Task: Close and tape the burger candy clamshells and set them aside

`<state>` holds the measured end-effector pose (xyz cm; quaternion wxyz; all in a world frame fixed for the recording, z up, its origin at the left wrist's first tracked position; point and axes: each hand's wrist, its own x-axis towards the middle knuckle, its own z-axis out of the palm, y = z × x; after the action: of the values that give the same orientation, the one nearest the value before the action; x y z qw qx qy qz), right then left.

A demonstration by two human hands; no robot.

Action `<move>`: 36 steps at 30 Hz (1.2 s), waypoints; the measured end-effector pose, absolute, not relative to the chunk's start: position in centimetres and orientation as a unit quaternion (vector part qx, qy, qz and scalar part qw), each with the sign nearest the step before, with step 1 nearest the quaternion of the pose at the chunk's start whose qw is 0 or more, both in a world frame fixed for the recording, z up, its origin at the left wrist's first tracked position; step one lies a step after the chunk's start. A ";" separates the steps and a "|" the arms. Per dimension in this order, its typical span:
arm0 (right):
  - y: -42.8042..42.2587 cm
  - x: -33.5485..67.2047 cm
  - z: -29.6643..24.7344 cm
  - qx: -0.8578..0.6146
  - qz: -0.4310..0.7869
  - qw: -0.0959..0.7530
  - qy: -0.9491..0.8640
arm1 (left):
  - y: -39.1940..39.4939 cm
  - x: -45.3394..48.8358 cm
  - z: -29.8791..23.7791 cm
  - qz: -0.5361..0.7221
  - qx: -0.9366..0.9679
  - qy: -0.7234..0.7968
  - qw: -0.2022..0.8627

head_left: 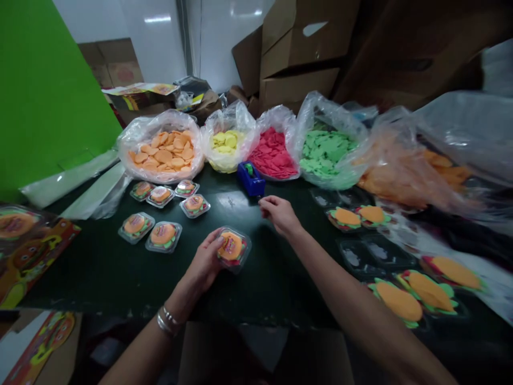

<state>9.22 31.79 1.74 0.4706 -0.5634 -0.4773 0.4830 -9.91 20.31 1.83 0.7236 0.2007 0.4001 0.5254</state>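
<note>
In my left hand (206, 260) is a small clear plastic box (233, 247) with a layered burger-shaped piece inside, its orange bun facing up under a printed label. The thumb lies along the box's left side. My right hand (280, 213) is closed in a pinch at the front end of a blue tape dispenser (251, 179) with a green core. A bit of clear tape seems to be between the fingertips, though it hardly shows. Several filled burger boxes (163, 236) lie to the left of my left hand.
Behind the dispenser stand plastic bags of orange pieces (164, 152), yellow pieces (225, 141), red pieces (274, 155) and green pieces (326, 152). At right, open trays hold burger stacks (398, 302); some trays (372, 251) look unfilled. Cardboard boxes (304, 43) rise at the back.
</note>
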 end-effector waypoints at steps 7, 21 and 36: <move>18.5 9.8 2.4 -0.438 0.582 0.415 -0.546 | 18.7 -9.2 2.7 0.533 0.228 0.420 0.698; 18.7 9.1 2.5 -0.473 0.584 0.397 -0.526 | 17.0 -7.4 4.5 0.570 0.272 0.401 0.663; 16.8 9.4 0.2 -0.315 0.654 0.519 -0.451 | 14.3 -5.1 5.5 0.532 0.179 0.360 0.745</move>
<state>9.43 16.76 0.21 0.5192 -0.3147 -0.4511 0.6541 -5.15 14.32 5.52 0.7454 0.1788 0.3603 0.5316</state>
